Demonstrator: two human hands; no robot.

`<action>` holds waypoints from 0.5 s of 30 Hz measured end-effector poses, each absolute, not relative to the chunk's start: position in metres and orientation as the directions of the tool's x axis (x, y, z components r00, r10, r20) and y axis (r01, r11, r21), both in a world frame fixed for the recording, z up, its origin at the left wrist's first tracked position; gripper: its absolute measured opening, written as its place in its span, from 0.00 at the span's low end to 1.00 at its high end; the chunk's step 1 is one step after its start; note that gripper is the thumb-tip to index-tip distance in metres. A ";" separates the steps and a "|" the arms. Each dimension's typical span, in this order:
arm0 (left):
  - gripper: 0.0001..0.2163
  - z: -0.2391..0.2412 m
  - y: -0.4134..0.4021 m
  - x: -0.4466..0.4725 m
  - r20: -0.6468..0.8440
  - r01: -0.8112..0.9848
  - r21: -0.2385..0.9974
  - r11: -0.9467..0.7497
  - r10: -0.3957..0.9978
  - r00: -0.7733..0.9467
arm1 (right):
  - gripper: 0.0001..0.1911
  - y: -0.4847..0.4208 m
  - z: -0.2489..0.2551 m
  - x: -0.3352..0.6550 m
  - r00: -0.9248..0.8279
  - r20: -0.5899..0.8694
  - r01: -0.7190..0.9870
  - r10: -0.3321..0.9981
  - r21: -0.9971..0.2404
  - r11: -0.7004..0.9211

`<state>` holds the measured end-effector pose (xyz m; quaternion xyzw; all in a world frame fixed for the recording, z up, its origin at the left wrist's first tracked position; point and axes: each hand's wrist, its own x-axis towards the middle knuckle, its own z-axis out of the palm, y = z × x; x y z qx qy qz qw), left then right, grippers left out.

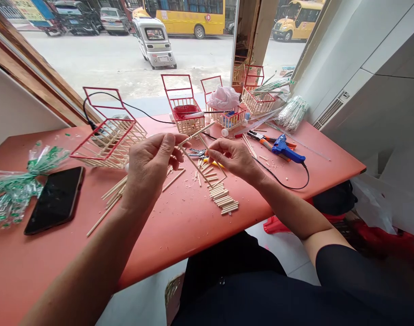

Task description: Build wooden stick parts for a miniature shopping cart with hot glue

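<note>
You are holding a stick frame (pixel 195 165) made of thin, pale, bare wooden sticks joined into an open, roughly rectangular outline with nothing filling its middle. It is hanging just above the red table (pixel 179 217), near the centre, and is not resting on it. Your left hand (pixel 152 165) is pinching its left corner between thumb and fingertips, and your right hand (pixel 234 156) is gripping the right side. One long stick is running from the left corner down and to the right, towards you. Another is rising from that corner up and to the right, away from you, so the whole frame is tilting rather than lying flat.
</note>
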<state>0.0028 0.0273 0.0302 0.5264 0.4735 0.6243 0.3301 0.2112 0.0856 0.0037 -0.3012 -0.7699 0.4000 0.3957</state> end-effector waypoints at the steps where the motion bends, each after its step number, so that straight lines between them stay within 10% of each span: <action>1: 0.11 0.029 0.028 0.002 0.352 0.106 0.936 -0.336 0.907 -0.229 | 0.23 0.086 0.003 0.211 -0.506 0.368 0.140 0.780 -0.857 0.496; 15: 0.05 0.019 0.029 -0.002 0.532 0.462 0.796 -0.390 0.815 -0.228 | 0.24 0.085 -0.005 0.207 -0.509 0.355 0.083 0.784 -0.887 0.455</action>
